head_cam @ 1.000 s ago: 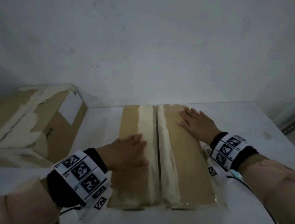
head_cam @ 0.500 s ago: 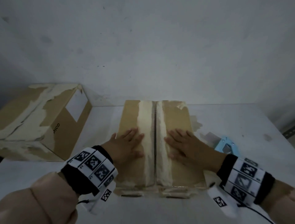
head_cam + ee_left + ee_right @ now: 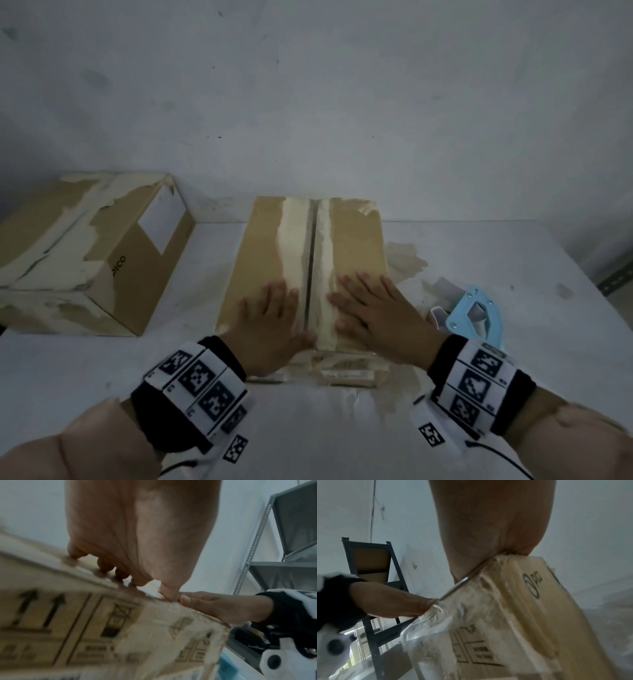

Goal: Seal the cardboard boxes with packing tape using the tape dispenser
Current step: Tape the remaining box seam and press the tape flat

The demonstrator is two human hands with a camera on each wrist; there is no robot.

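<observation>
A brown cardboard box stands in the middle of the white table, its two top flaps meeting at a dark centre seam edged with torn pale strips. My left hand lies flat on the left flap at the near end, fingers straight. My right hand lies flat on the right flap, fingers spread. In the left wrist view the left fingertips press the box top. A loose clear tape end hangs on the box's near face. The blue tape dispenser lies on the table, right of the box.
A second cardboard box with torn surface and a white label stands at the far left against the wall. Torn paper scraps lie on the table right of the middle box. Metal shelving shows off to the side.
Both hands slid back along the flaps toward the box's near end and closer to the seam. The view shifted, and the dispenser shows more fully at the right.
</observation>
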